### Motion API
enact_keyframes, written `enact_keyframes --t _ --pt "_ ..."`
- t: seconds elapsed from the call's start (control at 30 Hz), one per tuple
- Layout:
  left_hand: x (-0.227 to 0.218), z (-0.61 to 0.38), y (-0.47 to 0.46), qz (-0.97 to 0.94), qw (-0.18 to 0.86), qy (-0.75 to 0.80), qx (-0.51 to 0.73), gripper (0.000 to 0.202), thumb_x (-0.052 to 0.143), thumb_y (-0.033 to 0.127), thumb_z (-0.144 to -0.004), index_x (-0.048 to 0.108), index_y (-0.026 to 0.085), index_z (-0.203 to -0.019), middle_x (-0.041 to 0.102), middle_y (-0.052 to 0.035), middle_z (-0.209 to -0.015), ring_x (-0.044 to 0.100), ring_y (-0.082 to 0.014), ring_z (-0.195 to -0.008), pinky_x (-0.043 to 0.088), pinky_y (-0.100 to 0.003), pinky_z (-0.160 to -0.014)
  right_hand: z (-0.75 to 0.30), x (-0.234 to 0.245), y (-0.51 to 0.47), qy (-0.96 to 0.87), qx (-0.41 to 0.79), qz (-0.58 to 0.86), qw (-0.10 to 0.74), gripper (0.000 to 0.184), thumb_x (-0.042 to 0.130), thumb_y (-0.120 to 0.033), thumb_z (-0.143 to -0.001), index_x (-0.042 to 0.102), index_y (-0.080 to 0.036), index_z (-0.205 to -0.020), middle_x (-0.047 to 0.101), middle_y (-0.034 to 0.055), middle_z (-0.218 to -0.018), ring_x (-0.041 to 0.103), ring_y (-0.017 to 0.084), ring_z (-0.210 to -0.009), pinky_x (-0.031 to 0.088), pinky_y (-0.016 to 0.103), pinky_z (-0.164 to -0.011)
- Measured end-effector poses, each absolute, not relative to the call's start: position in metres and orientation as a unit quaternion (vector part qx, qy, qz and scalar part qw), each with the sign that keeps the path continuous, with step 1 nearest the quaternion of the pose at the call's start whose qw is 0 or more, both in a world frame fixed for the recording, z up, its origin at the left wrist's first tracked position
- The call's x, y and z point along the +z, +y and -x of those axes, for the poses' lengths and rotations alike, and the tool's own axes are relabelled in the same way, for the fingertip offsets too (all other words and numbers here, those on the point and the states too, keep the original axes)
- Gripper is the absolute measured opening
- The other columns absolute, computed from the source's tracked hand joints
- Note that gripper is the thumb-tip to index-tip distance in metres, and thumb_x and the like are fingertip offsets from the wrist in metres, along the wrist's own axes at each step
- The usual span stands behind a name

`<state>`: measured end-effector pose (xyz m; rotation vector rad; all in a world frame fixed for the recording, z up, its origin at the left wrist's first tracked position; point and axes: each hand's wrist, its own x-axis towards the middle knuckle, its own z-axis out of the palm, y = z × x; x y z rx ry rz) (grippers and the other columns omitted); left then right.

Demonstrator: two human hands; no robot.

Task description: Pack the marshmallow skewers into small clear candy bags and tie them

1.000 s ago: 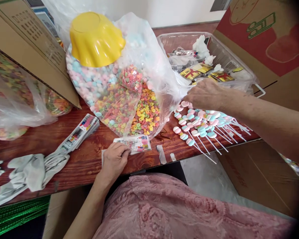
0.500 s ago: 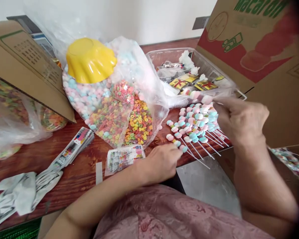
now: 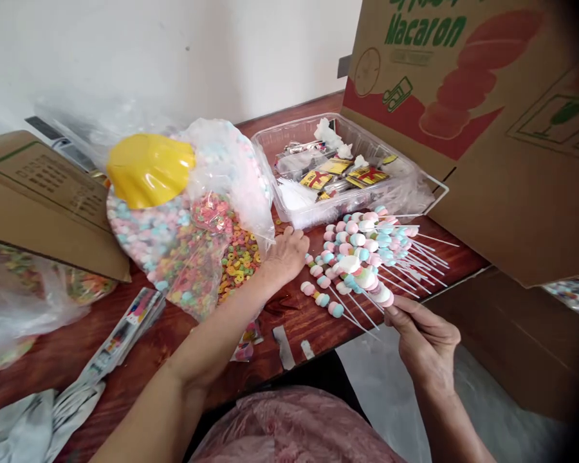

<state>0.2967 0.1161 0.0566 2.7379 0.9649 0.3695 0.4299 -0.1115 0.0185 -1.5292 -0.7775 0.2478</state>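
My right hand (image 3: 427, 344) is closed on the stick of a marshmallow skewer (image 3: 367, 280), held just off the table's front edge with its pastel pieces pointing up and left. Behind it lies a pile of marshmallow skewers (image 3: 371, 241) on the wooden table (image 3: 139, 366). My left hand (image 3: 285, 254) reaches across to the edge of the clear bag of coloured cereal rings (image 3: 236, 257); its fingers are curled at the plastic, and what they grip is hidden.
A yellow bowl (image 3: 147, 168) sits upside down on a bag of pastel marshmallows (image 3: 145, 231). A clear plastic tray (image 3: 347, 170) holds small packets. Cardboard boxes stand at the right (image 3: 487, 128) and left (image 3: 43, 199). Printed sachets (image 3: 125, 331) and white gloves (image 3: 29, 421) lie at the left.
My right hand lifted one skewer from the pile and brought it down toward me. My left hand left the printed packet and moved up to the cereal bag. The camera tilted up.
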Motion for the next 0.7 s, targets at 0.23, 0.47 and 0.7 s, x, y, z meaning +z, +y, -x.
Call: enact_keyframes --t 0.23,0.47,0.7 --pt "0.096 -0.250 0.057 -0.741 0.446 0.242 0.439 0.019 0.065 0.019 -0.085 0.072 0.017 -0.102 0.068 -0.0058 -0.099 0.065 -0.0147 -0.090 0.054 -0.024 -0.075 -0.404 0.012 -0.098 -0.429 0.082 0.637 0.635 0.018 0.073 -0.024 -0.079 0.078 -0.031 -0.095 0.077 -0.0018 -0.088 0.072 0.019 -0.074 0.060 0.031 -0.071" --pt "0.073 -0.202 0.061 -0.761 0.336 0.328 0.447 0.032 0.053 0.011 -0.086 0.070 0.015 -0.113 0.074 -0.0094 -0.105 0.068 -0.0188 -0.096 0.054 -0.033 -0.091 -0.372 0.007 -0.070 -0.566 0.051 0.634 0.524 0.019 0.064 -0.025 -0.086 0.076 -0.025 -0.101 0.077 0.0023 -0.092 0.072 0.020 -0.080 0.059 0.032 -0.074" --pt "0.049 -0.169 0.055 -0.641 0.516 0.351 0.447 0.025 0.060 0.030 -0.088 0.072 0.015 -0.104 0.073 -0.0051 -0.091 0.069 -0.0159 -0.080 0.057 -0.027 -0.072 -0.353 0.015 -0.061 -0.641 -0.056 0.649 0.405 0.023 0.057 -0.023 -0.089 0.074 -0.024 -0.105 0.076 0.0036 -0.095 0.073 0.019 -0.080 0.055 0.028 -0.072"
